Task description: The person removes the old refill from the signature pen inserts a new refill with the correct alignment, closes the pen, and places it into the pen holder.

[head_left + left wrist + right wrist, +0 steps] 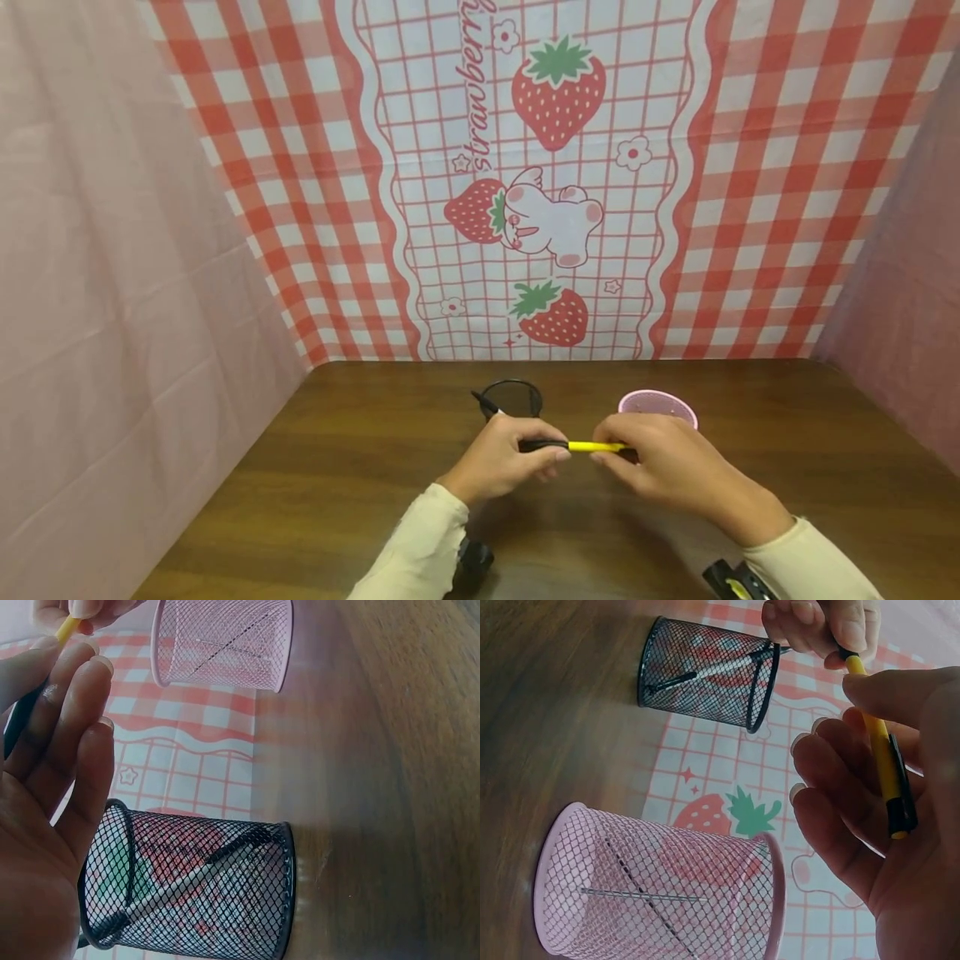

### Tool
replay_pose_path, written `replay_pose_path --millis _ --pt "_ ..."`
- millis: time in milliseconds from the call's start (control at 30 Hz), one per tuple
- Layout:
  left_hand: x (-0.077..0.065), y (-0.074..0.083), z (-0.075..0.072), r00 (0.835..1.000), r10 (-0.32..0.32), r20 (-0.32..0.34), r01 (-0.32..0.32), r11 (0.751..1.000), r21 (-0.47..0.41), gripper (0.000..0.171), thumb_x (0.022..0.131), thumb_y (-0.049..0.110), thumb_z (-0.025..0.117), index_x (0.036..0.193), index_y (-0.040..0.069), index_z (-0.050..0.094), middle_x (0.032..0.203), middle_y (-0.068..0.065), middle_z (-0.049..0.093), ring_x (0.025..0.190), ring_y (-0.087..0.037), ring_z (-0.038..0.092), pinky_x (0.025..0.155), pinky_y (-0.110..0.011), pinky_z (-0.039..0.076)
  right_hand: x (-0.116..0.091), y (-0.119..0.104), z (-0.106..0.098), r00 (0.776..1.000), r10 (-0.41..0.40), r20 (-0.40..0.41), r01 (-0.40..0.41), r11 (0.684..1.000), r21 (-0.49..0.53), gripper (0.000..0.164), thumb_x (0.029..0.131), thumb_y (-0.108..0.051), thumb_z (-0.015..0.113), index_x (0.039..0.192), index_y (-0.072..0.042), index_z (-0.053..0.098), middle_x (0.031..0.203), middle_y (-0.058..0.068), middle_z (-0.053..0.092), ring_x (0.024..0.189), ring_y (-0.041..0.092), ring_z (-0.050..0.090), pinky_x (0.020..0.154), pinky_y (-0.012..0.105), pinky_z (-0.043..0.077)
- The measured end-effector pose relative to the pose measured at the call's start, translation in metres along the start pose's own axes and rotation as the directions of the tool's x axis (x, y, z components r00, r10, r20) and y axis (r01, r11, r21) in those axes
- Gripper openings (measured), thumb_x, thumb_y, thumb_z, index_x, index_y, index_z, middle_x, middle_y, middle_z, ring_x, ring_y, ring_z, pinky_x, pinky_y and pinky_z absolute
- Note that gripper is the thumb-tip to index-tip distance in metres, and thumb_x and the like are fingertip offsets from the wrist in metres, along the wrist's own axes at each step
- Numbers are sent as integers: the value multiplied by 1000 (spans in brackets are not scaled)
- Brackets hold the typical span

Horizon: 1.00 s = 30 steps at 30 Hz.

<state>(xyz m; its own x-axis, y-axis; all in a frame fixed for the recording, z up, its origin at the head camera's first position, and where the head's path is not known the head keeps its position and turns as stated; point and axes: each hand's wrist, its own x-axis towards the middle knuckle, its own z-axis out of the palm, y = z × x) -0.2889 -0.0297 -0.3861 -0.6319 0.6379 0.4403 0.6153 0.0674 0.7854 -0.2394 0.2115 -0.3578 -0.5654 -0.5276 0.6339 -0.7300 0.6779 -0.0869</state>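
Observation:
A yellow pen (583, 447) with black ends lies level between my two hands, above the table. My left hand (510, 457) pinches its black end between thumb and fingers. My right hand (671, 467) pinches the yellow barrel; in the right wrist view the black clip (905, 784) points back toward the palm. Behind the left hand stands a black mesh pen cup (187, 881), holding a white and black pen (176, 886) that leans on its rim. Beyond the right hand is a pink mesh pen cup (660, 877), with thin, dark, slanting lines seen through its mesh, too unclear to identify.
The brown wooden table (337, 483) ends at a red and white checked cloth (795, 208) printed with strawberries. A pale pink curtain (135, 292) hangs on the left, another (900, 292) on the right. Both cups stand toward the table's far edge.

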Motion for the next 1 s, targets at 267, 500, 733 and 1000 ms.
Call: replay_pose_path --millis 267,500,733,1000 --pt "-2 24 0 998 55 -20 -53 997 55 9 92 -1 70 99 -6 72 77 -18 71 61 -21 69 58 -29 60 0 0 -1 999 11 36 -11 1000 8 6 89 -28 78 90 -26 72 82 -25 59 71 -7 51 61 24 50" --pt "-2 32 -2 995 95 -36 -91 992 89 9 92 -1 70 99 -6 72 73 -12 71 60 -31 69 57 -37 60 0 1 0 999 -10 42 10 1000 -1 7 89 -22 77 89 -26 72 82 -25 59 70 -6 50 61 25 49" --pt "-1 24 -3 998 63 -18 -61 992 112 9 92 -1 70 99 -6 72 73 -13 70 58 -14 66 57 -24 58 2 2 2 1000 -3 19 3 1000 -1 16 82 -21 83 85 -27 68 78 -25 55 66 -6 48 58 23 46" --pt "0 0 -2 1000 13 -18 -12 997 77 10 94 9 71 103 5 74 80 -6 73 61 -7 67 58 -26 59 3 0 1 999 -41 -21 41 999 -18 24 77 -19 86 84 -28 66 77 -25 54 67 -6 47 57 21 45"
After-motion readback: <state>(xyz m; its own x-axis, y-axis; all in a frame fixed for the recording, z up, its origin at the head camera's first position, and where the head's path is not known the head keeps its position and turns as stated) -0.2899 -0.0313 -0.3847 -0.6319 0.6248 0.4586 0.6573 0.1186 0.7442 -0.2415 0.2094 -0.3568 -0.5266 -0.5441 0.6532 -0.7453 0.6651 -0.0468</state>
